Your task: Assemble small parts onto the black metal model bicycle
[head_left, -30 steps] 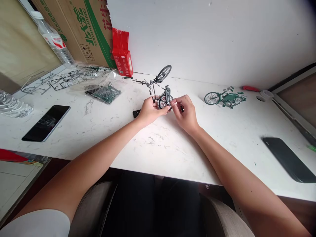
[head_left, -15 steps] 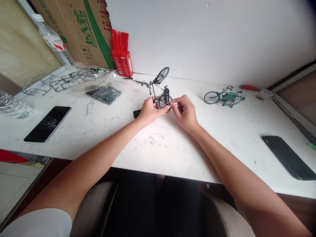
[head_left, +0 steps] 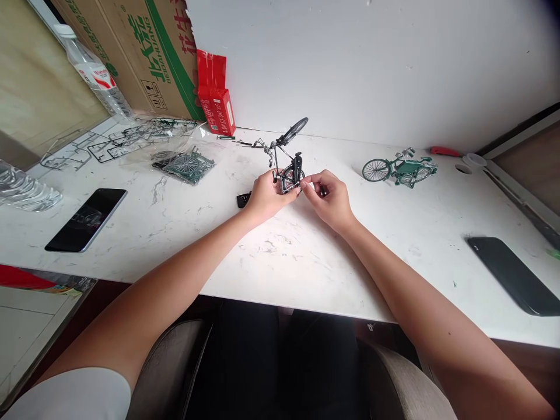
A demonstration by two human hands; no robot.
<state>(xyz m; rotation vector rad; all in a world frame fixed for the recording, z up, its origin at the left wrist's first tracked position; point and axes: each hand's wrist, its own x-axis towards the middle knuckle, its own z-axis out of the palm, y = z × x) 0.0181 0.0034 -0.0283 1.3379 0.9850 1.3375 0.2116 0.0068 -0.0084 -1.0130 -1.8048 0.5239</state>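
Observation:
A small black model bicycle [head_left: 286,154] stands tipped up on the white marble-pattern table [head_left: 280,251], front wheel raised toward the wall. My left hand [head_left: 265,197] is closed around its rear wheel and frame from the left. My right hand [head_left: 329,198] pinches at the rear of the bicycle from the right; whatever sits between those fingertips is too small to make out. A small black part [head_left: 242,200] lies just left of my left hand.
A finished green model bicycle [head_left: 400,169] stands to the right. Plastic part frames [head_left: 114,143], a bag of green parts [head_left: 184,164], a red box [head_left: 215,108], a cardboard carton [head_left: 144,52], water bottles [head_left: 94,73] and two phones [head_left: 86,219] [head_left: 516,274] lie around.
The black bicycle has tilted slightly, its front wheel turning flatter toward the wall. Both hands have stayed at its rear wheel with only small finger shifts.

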